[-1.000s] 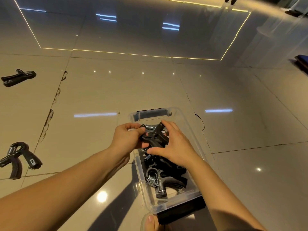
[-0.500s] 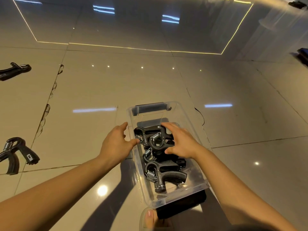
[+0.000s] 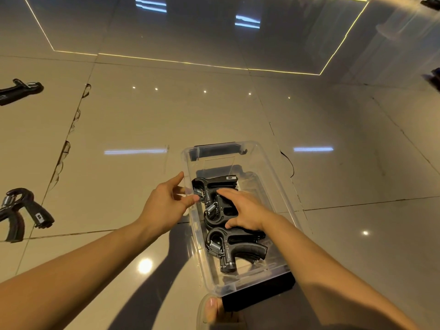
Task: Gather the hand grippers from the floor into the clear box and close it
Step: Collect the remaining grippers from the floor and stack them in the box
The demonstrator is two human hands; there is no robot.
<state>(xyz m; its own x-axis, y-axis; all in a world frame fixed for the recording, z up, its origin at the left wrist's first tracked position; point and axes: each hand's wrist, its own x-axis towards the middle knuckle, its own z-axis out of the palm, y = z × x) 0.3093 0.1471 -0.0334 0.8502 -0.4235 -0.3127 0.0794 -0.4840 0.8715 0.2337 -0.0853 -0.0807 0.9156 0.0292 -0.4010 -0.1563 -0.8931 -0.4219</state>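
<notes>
The clear box point(image 3: 273, 172) stands open on the tiled floor in front of me, with black latches at both ends. Three black hand grippers with metal springs lie inside: one at the far end point(image 3: 214, 184), a middle one point(image 3: 215, 214) and a near one point(image 3: 235, 250). My right hand point(image 3: 247, 210) lies flat with straight fingers on the middle gripper. My left hand point(image 3: 166, 203) is at the box's left wall, fingers relaxed, holding nothing. Two more grippers lie on the floor at the left: one near point(image 3: 21, 214) and one farther point(image 3: 20, 90).
A toe in a clear sandal point(image 3: 212, 306) shows just below the box's near end. A dark object point(image 3: 434, 78) sits at the right edge of the floor. The glossy tiles reflect ceiling lights.
The gripper both hands held above the box now lies inside it. My left hand has let go and moved to the box's left wall; my right hand followed the gripper down.
</notes>
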